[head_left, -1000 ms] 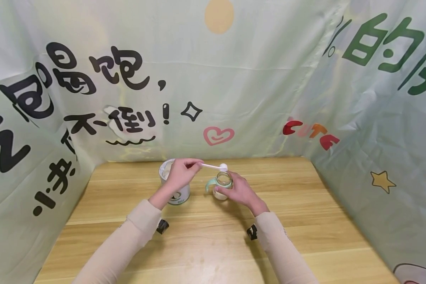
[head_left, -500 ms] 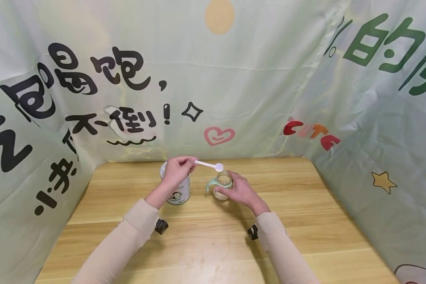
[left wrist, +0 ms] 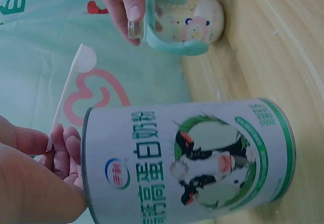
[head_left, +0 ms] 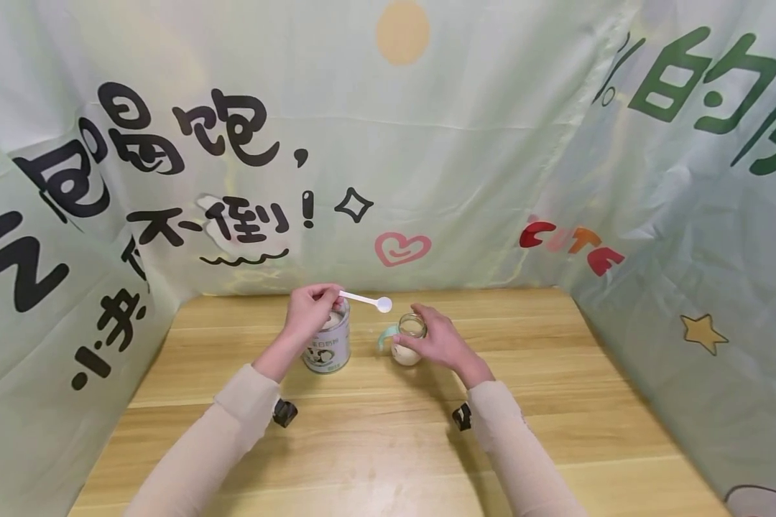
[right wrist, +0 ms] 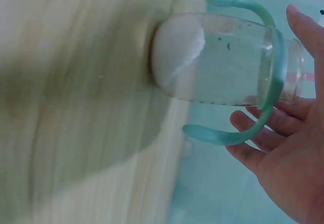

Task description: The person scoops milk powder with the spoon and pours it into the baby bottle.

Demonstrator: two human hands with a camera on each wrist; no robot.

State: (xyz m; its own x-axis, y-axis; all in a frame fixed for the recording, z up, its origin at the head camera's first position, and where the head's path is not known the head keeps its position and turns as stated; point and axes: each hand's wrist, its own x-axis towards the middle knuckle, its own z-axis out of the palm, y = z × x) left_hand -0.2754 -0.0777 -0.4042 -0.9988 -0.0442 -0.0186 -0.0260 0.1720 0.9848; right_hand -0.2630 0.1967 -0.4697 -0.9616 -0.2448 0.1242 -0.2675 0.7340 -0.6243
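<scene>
Above the open milk powder can [head_left: 326, 353], my left hand [head_left: 307, 310] pinches the handle end of a white measuring scoop [head_left: 384, 304]. The scoop's bowl points right, toward the baby bottle [head_left: 405, 354]. That bottle stands upright and uncapped on the table, with a mint-green two-handled collar [right wrist: 277, 74]. My right hand [head_left: 445, 341] holds it around the neck, thumb on the near side and fingers behind. White powder [right wrist: 177, 46] lies in the bottom of the bottle, sloping to one side. In the left wrist view the can's cow label faces the camera.
The wooden table [head_left: 375, 445] ends at a printed pale green cloth [head_left: 478, 179], which rises behind and on both sides. Small white specks [left wrist: 276, 32] lie on the wood near the bottle. A black wrist-camera piece [head_left: 285, 413] sits below the left wrist.
My left hand has drawn the scoop left, from over the bottle's mouth to beside it, nearer the can. The right hand stays at the bottle, its thumb slightly higher.
</scene>
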